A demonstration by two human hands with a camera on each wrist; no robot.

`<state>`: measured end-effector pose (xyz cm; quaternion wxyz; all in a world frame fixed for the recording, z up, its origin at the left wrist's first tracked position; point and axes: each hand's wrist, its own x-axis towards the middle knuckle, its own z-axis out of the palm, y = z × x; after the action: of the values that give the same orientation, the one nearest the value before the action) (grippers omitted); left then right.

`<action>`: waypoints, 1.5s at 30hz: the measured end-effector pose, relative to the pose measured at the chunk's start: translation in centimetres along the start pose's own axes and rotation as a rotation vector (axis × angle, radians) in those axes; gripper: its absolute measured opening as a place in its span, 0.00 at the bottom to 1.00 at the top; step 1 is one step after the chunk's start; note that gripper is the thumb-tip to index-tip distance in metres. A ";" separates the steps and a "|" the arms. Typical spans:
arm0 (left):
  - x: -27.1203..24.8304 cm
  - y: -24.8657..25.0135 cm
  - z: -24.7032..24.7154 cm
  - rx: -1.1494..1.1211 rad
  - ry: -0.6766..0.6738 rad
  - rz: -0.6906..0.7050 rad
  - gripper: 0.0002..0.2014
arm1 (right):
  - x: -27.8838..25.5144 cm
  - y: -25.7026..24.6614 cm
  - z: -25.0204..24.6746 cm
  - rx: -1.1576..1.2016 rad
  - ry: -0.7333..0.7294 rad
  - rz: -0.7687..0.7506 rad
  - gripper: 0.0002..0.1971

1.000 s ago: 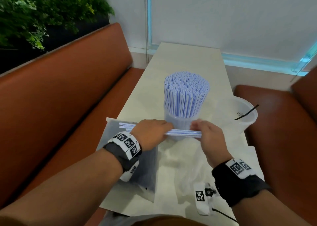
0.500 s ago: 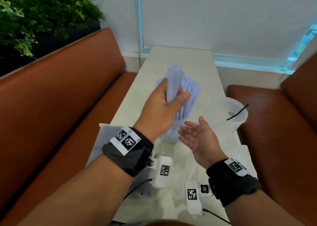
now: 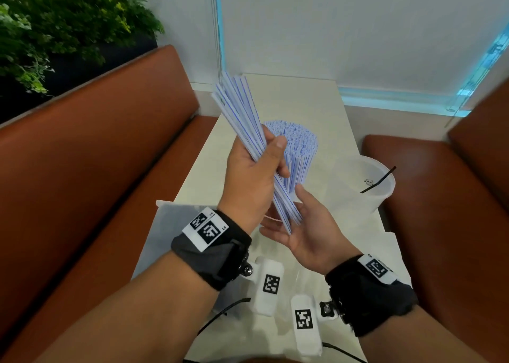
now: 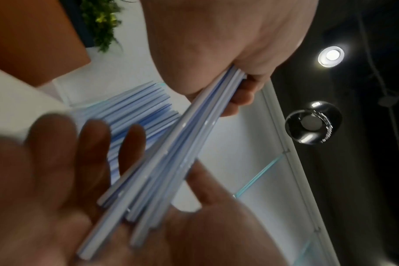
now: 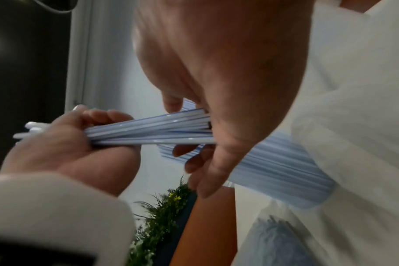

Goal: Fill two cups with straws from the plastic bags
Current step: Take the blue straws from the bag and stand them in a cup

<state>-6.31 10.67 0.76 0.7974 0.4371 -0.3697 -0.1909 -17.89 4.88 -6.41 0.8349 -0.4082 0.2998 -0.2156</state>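
My left hand (image 3: 271, 157) grips a bundle of white straws with blue stripes (image 3: 242, 114), held tilted above the table. The bundle's lower ends rest against the upturned palm of my right hand (image 3: 305, 224), whose fingers lie relaxed. In the left wrist view the straws (image 4: 182, 144) run from my left hand (image 4: 216, 45) down onto the right palm (image 4: 57, 180). The right wrist view shows the straw bundle (image 5: 148, 129) between both hands. Behind them a clear cup packed with straws (image 3: 297, 153) stands upright. A second clear cup (image 3: 363, 180) stands to the right.
A thin black stick (image 3: 378, 179) leans in the second cup. Clear plastic bags (image 3: 170, 224) lie flat on the pale table (image 3: 289, 100) under my wrists. Brown bench seats (image 3: 96, 169) flank the table, with plants (image 3: 55, 18) at the far left.
My left hand lifted the bundle from lying flat near the table and turned it upright. My right hand let go, opened palm up, and the straw ends now rest on it.
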 end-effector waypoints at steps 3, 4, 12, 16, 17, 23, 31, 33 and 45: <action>0.2 -0.5 -0.4 -0.005 0.010 -0.021 0.10 | 0.0 0.5 -0.3 -0.326 0.027 -0.325 0.21; 0.2 -0.6 -0.5 -0.005 0.016 -0.031 0.11 | -0.1 0.7 -0.5 -0.447 -0.009 -0.426 0.20; 0.9 0.1 -0.4 -0.004 -0.041 -0.107 0.06 | 0.3 1.7 -0.9 -1.113 0.075 -0.379 0.17; 2.7 1.4 -0.7 0.117 -0.094 -0.074 0.06 | 0.7 0.7 -1.3 -1.428 -0.014 -0.314 0.20; 3.4 1.8 -0.8 0.133 -0.081 -0.056 0.06 | 0.9 0.2 -1.6 -1.518 -0.032 -0.316 0.24; 7.1 2.3 -0.6 0.191 -0.040 -0.001 0.07 | 3.3 -2.0 -2.6 -1.712 0.262 -0.381 0.15; 8.0 1.0 0.2 0.329 0.146 0.154 0.08 | 5.5 -1.5 -2.5 -1.735 0.214 -0.347 0.11; 7.1 -0.1 0.0 0.450 0.083 0.146 0.07 | 5.5 -1.3 -2.7 -1.746 0.228 -0.353 0.11; 7.0 -1.0 -2.9 0.811 -0.182 0.046 0.38 | 5.7 -0.9 -2.9 -1.780 0.256 -0.378 0.11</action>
<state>0.45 7.32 1.85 0.5286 0.6890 -0.4934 -0.0498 -15.82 -0.73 -8.97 0.1238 -0.9156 0.3737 -0.0817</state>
